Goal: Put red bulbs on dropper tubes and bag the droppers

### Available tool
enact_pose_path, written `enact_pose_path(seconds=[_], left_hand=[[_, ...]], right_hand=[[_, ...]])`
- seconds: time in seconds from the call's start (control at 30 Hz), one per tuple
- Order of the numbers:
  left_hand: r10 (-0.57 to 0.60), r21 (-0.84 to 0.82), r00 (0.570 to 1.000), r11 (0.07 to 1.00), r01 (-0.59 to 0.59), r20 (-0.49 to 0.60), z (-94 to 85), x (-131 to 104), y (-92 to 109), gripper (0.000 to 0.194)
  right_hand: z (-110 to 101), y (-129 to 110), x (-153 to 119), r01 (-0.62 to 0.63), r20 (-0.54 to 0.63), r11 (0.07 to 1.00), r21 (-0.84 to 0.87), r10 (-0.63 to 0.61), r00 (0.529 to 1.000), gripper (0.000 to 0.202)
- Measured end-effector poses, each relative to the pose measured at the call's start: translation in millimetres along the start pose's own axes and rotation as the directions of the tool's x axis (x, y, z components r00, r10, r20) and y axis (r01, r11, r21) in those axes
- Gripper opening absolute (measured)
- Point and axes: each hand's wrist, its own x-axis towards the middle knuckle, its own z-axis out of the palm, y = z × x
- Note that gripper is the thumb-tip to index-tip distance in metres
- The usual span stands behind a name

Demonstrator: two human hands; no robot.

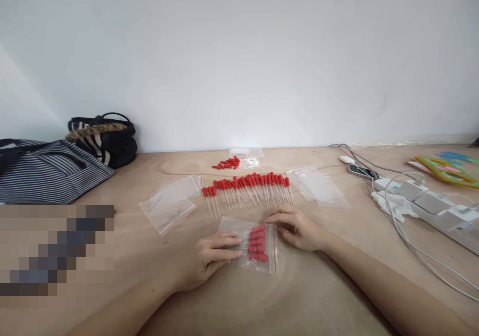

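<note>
A clear zip bag point(244, 265) with a red seal line lies flat on the table in front of me. Inside it are several droppers point(257, 243) with red rubber bulbs, side by side, bulbs toward the seal. My left hand point(215, 253) rests on the bag's left part, fingers stretched out over the dropper stems. At the bag's upper right corner is my right hand point(295, 226), its fingers bent and the thumb apart from them. Beyond the bag, a row of red-bulbed droppers point(254, 181) lies across the table.
Zip bags lie left point(170, 201) and right point(322, 188) of the row. Farther back are loose red bulbs point(228, 163) and clear tubes point(250, 162). Striped point(56, 171) and black bags point(119, 141) stand left. A power strip point(441, 216) with cables and a colourful item point(449, 168) lie right.
</note>
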Motion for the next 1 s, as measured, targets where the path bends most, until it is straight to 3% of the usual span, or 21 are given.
enact_pose_path(seconds=[0.1,0.17,0.27,0.37,0.43,0.53,0.63,0.73,0.8,1.0], left_hand=[[-0.073,0.023,0.997,0.997,0.074,-0.033,0.7,0.2,2.5,0.032],[-0.232,0.044,0.964,0.970,0.239,-0.126,2.4,0.0,4.0,0.026],[-0.527,0.002,0.808,0.837,0.547,-0.266,4.4,-0.3,4.8,0.022],[-0.686,-0.070,0.660,0.708,0.703,-0.305,3.5,0.3,4.6,0.027],[-0.747,-0.123,0.606,0.652,0.748,-0.275,1.8,1.5,5.1,0.029],[-0.792,-0.228,0.574,0.609,0.759,-0.207,0.4,3.6,7.7,0.028],[-0.762,-0.299,0.597,0.648,0.701,-0.252,0.4,5.5,10.0,0.025],[-0.658,-0.278,0.681,0.753,0.597,-0.322,-2.7,11.2,5.7,0.023],[-0.569,-0.199,0.752,0.822,0.533,-0.335,-8.1,20.4,-3.6,0.022],[-0.337,0.129,0.892,0.913,0.388,-0.301,-22.0,66.3,-44.4,0.025]], right_hand=[[3.6,4.9,1.0,0.073,0.009,0.997,-0.034,-0.073,0.997,0.032],[9.4,7.9,0.9,0.096,-0.055,0.995,-0.034,-0.098,0.994,0.025],[17.3,10.1,-0.2,0.135,-0.130,0.991,-0.024,-0.137,0.982,0.021],[21.2,8.8,-1.1,0.190,-0.134,0.979,-0.071,-0.198,0.971,0.019],[22.4,6.8,-1.2,0.242,-0.116,0.961,-0.131,-0.258,0.959,0.019],[23.3,4.5,-1.1,0.319,-0.071,0.928,-0.194,-0.337,0.939,0.020],[22.5,3.8,-1.7,0.375,-0.047,0.894,-0.244,-0.397,0.917,0.020],[19.9,3.4,-2.4,0.427,-0.021,0.834,-0.348,-0.462,0.886,0.020],[18.1,2.9,-2.2,0.444,0.002,0.790,-0.424,-0.489,0.872,0.021],[17.4,3.1,3.0,0.412,0.037,0.690,-0.595,-0.489,0.871,0.022]])
